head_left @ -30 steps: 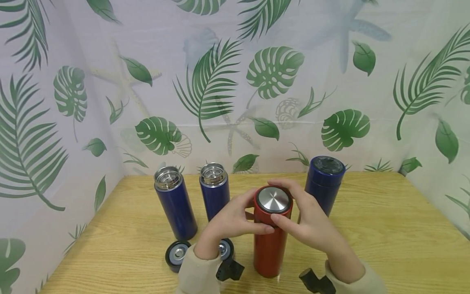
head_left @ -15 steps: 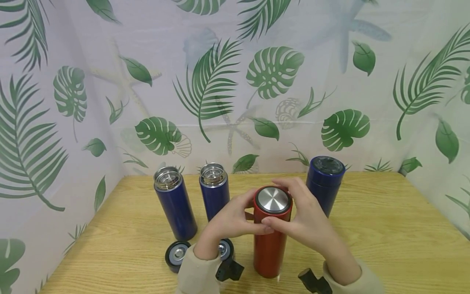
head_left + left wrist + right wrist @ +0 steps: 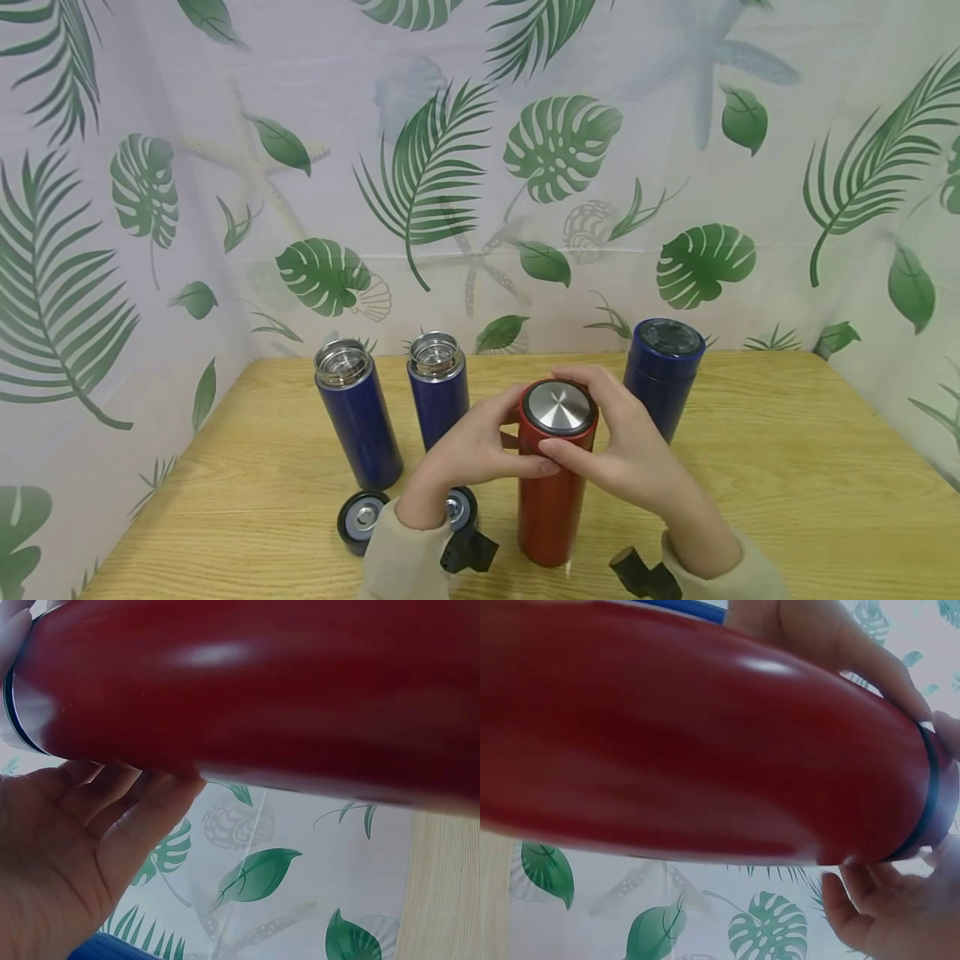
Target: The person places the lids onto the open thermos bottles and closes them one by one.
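Note:
A red thermos (image 3: 551, 517) stands upright on the table, its lid (image 3: 558, 408) topped by a brushed-metal disc. My left hand (image 3: 472, 442) grips the upper body from the left, thumb across the front. From the right, my right hand (image 3: 633, 450) holds the lid, thumb in front and fingers round the far side. Both thumbs lie close together just under the rim. In the left wrist view the red body (image 3: 247, 690) fills the upper part. A dark ring (image 3: 928, 787) shows between lid and body in the right wrist view.
Two blue thermoses, one on the left (image 3: 363, 433) and one beside it (image 3: 441, 408), stand without lids. A loose lid (image 3: 362, 521) and another lid (image 3: 459, 504), partly behind the left wrist, lie in front. A blue thermos with a dark top (image 3: 663, 383) stands back right.
My right hand has shifted round the lid: its thumb slid left, then slightly back to the right. The left hand and the thermos body have stayed in place.

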Demonstrator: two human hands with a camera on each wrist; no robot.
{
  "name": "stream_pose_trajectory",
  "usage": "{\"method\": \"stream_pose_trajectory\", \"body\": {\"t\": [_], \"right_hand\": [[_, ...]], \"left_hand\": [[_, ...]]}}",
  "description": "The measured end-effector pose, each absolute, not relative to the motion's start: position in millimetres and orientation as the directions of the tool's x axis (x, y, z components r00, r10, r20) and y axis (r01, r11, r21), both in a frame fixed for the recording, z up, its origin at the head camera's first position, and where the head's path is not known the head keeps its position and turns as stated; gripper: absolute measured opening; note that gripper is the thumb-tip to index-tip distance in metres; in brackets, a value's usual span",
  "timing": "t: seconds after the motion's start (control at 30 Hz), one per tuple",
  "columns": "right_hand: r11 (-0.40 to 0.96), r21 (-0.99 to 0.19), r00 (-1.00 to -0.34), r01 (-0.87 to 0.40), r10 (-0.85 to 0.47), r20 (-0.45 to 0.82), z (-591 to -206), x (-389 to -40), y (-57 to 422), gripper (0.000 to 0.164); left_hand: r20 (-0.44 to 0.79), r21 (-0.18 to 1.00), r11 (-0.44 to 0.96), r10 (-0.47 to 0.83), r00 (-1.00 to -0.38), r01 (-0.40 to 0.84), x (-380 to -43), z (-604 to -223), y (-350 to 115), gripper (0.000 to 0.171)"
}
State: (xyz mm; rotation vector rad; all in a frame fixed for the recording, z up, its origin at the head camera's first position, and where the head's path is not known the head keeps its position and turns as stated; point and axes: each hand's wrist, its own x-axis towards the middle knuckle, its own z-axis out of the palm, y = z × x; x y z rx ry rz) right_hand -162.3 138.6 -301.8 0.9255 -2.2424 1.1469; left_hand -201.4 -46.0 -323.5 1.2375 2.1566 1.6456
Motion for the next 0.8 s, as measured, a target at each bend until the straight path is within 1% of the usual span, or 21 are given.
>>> {"method": "stream_pose_trajectory", "body": {"t": [0.1,0.2,0.27,0.43,0.5,0.57,0.7,0.8], "right_hand": [[0.488,-0.529,-0.704,-0.694,-0.308,0.640,-303.7,-162.5,135.7,0.059],[0.503,-0.523,-0.706,-0.689,-0.302,0.641,-304.7,-163.4,134.9,0.060],[0.476,-0.518,-0.691,-0.710,-0.328,0.644,-304.7,-164.4,136.1,0.058],[0.351,-0.503,-0.613,-0.790,-0.429,0.664,-303.0,-166.2,139.4,0.057],[0.335,-0.503,-0.604,-0.797,-0.434,0.668,-302.5,-165.7,139.4,0.058],[0.355,-0.513,-0.623,-0.782,-0.411,0.666,-302.5,-164.7,138.0,0.058],[0.449,-0.528,-0.684,-0.721,-0.336,0.648,-304.4,-163.0,133.8,0.061],[0.483,-0.525,-0.698,-0.701,-0.313,0.644,-305.6,-163.2,132.0,0.062]], "left_hand": [[0.339,0.855,0.062,0.686,-0.644,0.515,-201.3,-323.4,-45.8,0.056],[0.330,0.859,0.067,0.684,-0.651,0.507,-201.5,-323.2,-45.4,0.055],[0.326,0.864,0.067,0.682,-0.655,0.500,-201.5,-323.0,-45.2,0.056],[0.317,0.869,0.075,0.674,-0.668,0.488,-201.3,-322.4,-45.3,0.059],[0.317,0.870,0.074,0.675,-0.666,0.488,-201.5,-322.4,-45.5,0.060],[0.321,0.868,0.069,0.678,-0.661,0.492,-201.9,-322.7,-45.6,0.060],[0.340,0.861,0.046,0.688,-0.641,0.507,-202.7,-322.9,-45.7,0.058],[0.345,0.861,0.036,0.692,-0.634,0.508,-202.5,-322.8,-45.6,0.057]]}}
